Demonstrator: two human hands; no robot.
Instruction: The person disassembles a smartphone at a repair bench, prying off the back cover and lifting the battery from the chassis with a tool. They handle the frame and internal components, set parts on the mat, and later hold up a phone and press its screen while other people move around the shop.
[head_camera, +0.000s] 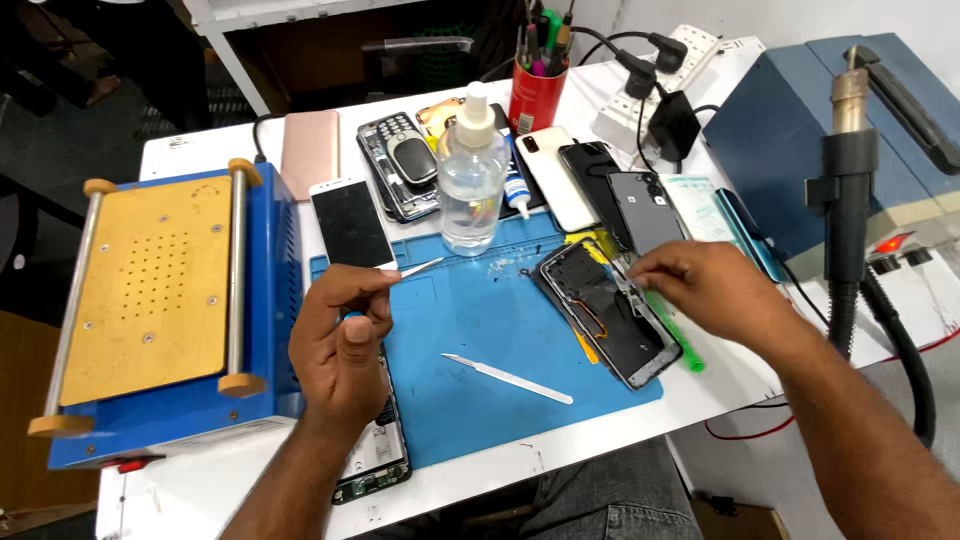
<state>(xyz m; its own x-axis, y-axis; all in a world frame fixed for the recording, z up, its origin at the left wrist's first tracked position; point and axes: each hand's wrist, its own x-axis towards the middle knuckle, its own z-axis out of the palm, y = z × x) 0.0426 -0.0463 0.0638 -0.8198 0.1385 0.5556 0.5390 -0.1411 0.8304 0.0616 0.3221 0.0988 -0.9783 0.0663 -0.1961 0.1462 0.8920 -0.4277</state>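
Note:
My left hand (342, 335) hovers over the left side of the blue work mat (480, 310) and pinches metal tweezers (420, 267), tips pointing right. My right hand (705, 285) rests on the right edge of an opened phone (605, 310) that lies tilted on the mat's right end, its insides showing. A green tool (680, 345) lies under that hand beside the phone. A flat metal blade tool (508, 379) lies loose on the mat between my hands. Another opened phone (375, 450) is partly hidden beneath my left wrist.
A blue machine with a tan plate (150, 290) stands at the left. A clear liquid bottle (471, 180), several phones (560, 175), a red cup of tools (535, 95) and a power strip (660, 80) crowd the back. A hot-air station (850, 170) stands at the right.

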